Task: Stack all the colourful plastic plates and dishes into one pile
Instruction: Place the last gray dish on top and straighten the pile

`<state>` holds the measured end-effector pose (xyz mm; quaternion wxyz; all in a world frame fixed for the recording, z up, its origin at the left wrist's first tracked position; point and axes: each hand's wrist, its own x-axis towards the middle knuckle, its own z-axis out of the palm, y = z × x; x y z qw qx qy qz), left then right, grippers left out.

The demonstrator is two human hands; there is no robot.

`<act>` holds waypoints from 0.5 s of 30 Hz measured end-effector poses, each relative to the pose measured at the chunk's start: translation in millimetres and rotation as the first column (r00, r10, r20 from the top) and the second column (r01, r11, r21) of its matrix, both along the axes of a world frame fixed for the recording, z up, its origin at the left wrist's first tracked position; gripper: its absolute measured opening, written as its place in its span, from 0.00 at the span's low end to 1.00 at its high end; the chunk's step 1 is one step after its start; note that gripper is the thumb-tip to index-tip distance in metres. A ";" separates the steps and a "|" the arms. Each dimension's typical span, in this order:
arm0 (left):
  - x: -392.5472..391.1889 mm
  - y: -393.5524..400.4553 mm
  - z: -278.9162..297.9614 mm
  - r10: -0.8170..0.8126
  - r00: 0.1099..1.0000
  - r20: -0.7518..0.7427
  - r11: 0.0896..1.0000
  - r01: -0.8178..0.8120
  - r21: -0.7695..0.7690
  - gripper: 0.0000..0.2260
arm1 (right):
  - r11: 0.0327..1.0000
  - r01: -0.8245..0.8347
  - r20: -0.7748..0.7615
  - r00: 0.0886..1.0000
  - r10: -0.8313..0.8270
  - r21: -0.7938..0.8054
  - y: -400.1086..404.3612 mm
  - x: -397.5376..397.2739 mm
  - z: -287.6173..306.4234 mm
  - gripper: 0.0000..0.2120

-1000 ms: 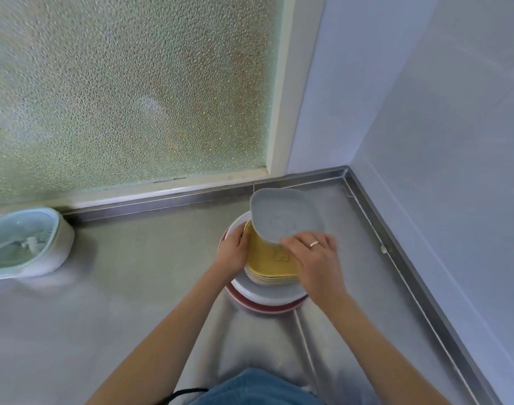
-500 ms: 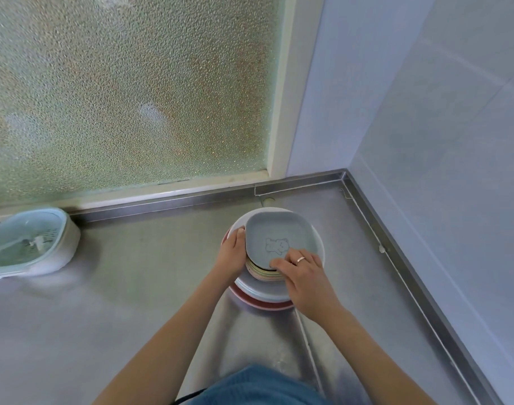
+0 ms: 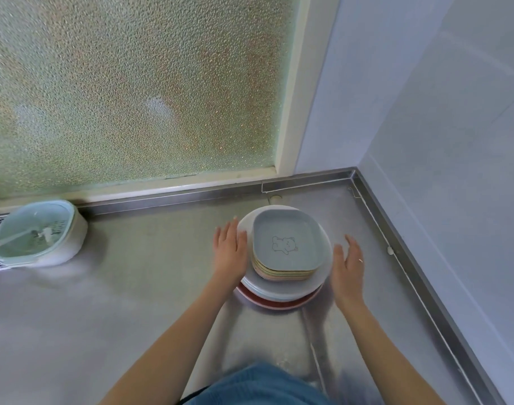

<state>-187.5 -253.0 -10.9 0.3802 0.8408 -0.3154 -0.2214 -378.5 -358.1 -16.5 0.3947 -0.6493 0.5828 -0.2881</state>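
One pile of plastic dishes stands on the steel counter. A grey-blue square dish (image 3: 288,244) with a bear drawing lies on top of several pastel square dishes (image 3: 282,273). Under them are a white round plate (image 3: 282,289) and a red round plate (image 3: 274,302) at the bottom. My left hand (image 3: 231,252) is flat and open against the pile's left side, fingers apart. My right hand (image 3: 348,266) is open just right of the pile, not clearly touching it, with a ring on one finger.
A white container with a pale green lid (image 3: 38,233) sits at the far left by the frosted window (image 3: 133,92). The steel counter (image 3: 133,287) has a raised rim at the back and right, against a white wall (image 3: 440,141). Blue clothing (image 3: 258,387) shows at the bottom.
The grey-blue dish went from tilted in my right hand to lying flat on the pile. Both hands have let go and moved apart to the pile's sides.
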 end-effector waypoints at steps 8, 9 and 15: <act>8.3 16.1 -23.8 -0.001 0.941 -0.337 0.995 0.036 0.097 0.25 | 0.912 -0.071 0.145 0.989 0.013 0.405 4.6 4.1 -36.1 0.19; 7.4 16.4 -22.4 -0.020 0.939 -0.344 0.997 0.047 0.069 0.25 | 0.912 -0.046 0.129 0.992 -0.008 0.408 6.3 6.7 -35.9 0.20; 2.2 17.9 -26.3 0.000 0.974 -0.228 0.996 0.021 0.090 0.23 | 0.916 -0.015 0.119 0.992 -0.036 0.401 14.0 11.0 -34.0 0.21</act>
